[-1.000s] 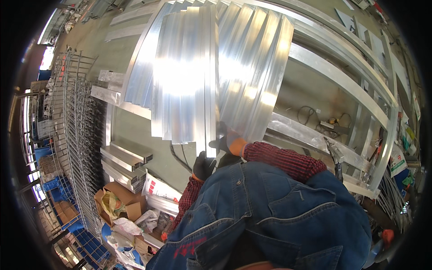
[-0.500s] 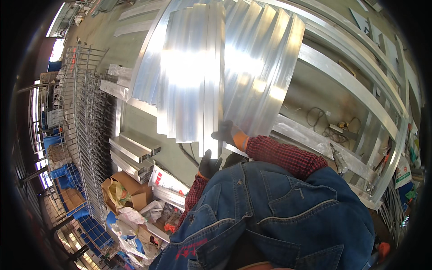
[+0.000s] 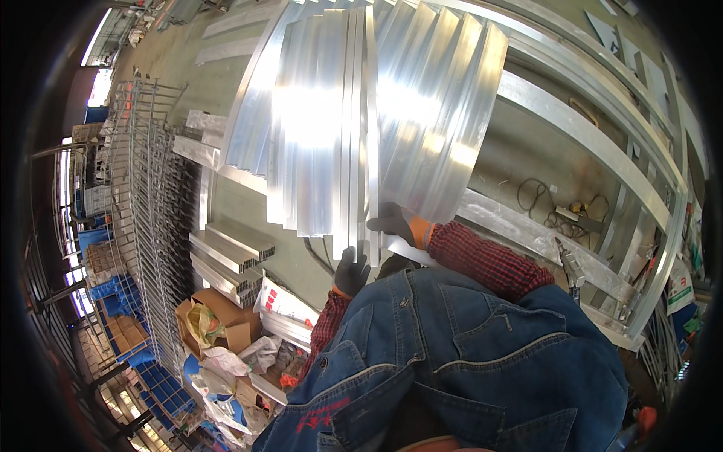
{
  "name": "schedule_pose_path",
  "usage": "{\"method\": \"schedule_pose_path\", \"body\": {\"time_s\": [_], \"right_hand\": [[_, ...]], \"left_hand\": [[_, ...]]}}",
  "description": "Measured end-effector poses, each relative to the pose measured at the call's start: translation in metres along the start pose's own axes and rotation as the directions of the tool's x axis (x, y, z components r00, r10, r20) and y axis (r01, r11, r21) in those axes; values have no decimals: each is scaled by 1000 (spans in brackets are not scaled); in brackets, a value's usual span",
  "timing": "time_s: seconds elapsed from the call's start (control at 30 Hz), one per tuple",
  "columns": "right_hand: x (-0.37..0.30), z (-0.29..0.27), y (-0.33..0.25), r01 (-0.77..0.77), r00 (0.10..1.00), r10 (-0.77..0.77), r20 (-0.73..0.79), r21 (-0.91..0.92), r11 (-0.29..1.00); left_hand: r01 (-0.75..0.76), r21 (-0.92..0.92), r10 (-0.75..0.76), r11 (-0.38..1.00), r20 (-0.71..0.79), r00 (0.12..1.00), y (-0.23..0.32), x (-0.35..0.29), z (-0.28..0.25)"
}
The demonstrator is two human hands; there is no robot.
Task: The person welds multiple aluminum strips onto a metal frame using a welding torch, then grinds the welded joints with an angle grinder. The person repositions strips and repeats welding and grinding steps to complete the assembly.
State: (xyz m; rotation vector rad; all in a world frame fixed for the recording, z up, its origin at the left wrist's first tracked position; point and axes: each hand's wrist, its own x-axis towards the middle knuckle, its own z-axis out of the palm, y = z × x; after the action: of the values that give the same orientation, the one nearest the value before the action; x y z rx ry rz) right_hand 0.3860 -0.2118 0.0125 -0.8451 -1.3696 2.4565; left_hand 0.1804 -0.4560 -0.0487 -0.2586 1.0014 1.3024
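Long shiny aluminium profiles (image 3: 309, 166) lie side by side in a stack on the left, with another fanned group of profiles (image 3: 437, 120) to its right. Between them, one narrow aluminium profile (image 3: 372, 158) stands slightly apart from the left stack. My right hand (image 3: 401, 224), in a dark glove with an orange cuff, grips this profile near its close end; the fingertips are partly hidden. My left hand (image 3: 351, 274), also gloved, is at the near ends of the left stack, fingers stretched upward against them.
A metal frame of wide beams (image 3: 580, 143) supports the profiles and runs to the right. Cables (image 3: 561, 215) lie on the floor inside it. Left are a wire rack (image 3: 143, 218), shorter profiles (image 3: 230, 264), an open cardboard box (image 3: 215, 324) and plastic bags (image 3: 226, 395).
My right hand has moved right, and the narrow profile has come away from the left stack, opening a thin gap. My left hand has risen slightly, its thumb closer to the fingers.
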Motion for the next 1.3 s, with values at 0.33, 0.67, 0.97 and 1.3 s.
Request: {"method": "schedule_pose_path", "body": {"time_s": [0.33,0.67,0.97,1.3], "right_hand": [[2,15,-12,-160,983,170,-74,116,980],[-10,18,-26,47,999,-47,-23,-3,999],[-51,11,-34,94,995,-96,-32,-64,993],[-119,14,-22,117,977,-165,-135,-306,945]], "left_hand": [[14,271,94,962,-383,919,16,-27,21],[-22,205,61,979,-187,980,42,-68,71],[-1,213,-31,977,146,989,45,-82,108],[-14,343,-116,939,354,928,-12,-71,117]]}}
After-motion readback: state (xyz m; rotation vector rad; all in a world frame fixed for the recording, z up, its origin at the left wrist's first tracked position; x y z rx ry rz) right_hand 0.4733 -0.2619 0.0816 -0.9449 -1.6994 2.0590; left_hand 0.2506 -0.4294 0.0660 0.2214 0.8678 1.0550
